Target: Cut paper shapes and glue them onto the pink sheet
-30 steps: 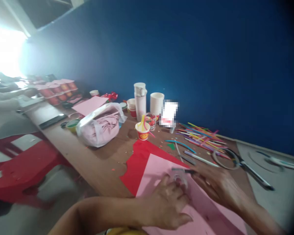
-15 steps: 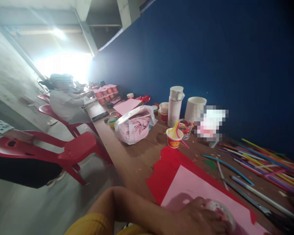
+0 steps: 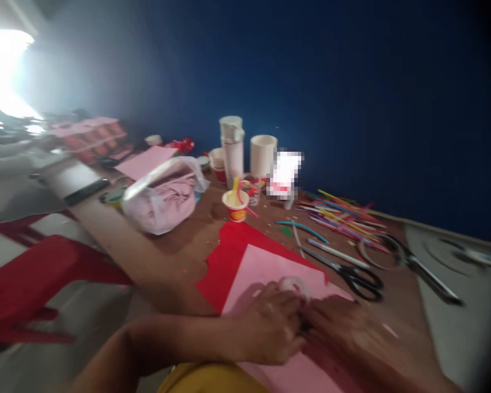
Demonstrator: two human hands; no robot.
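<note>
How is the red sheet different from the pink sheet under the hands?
The red sheet has a wavy left edge, but the pink sheet has a straight one. The red sheet lies underneath, while the pink sheet covers part of it. Both are sheets lying over the brown table.

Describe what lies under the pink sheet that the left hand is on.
Red paper lies under the pink sheet, showing past its left and far edges. Whatever else is beneath is covered by the sheet and cannot be seen.
</note>
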